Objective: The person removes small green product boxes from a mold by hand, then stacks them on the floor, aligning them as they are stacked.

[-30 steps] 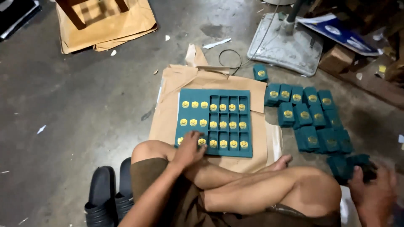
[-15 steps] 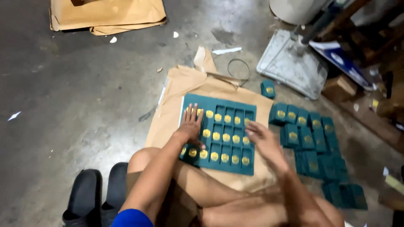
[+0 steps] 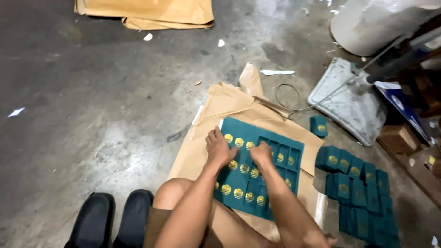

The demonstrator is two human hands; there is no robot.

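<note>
Left of the flat teal sheet of gold-stamped rectangular cards (image 3: 271, 167), black slippers (image 3: 112, 218) are resting on the concrete floor (image 3: 92, 119). The left hand (image 3: 218, 148) is pressing flat, fingers spread, gripping nothing; the right hand (image 3: 262, 154) is pressing beside it, fingers curled, its hold unclear. The sheet is lying on brown paper (image 3: 229, 103). Uneven pressure could tear cards. Right of it, loose teal cards (image 3: 356, 183) are sitting; a stray elbow might scatter them.

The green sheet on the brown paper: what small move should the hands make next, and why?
Probably press out one more piece: both hands lie flat on the green sheet, which shows gold-marked pieces beside what look like emptied slots, and loose pieces lie stacked at its right.
</note>
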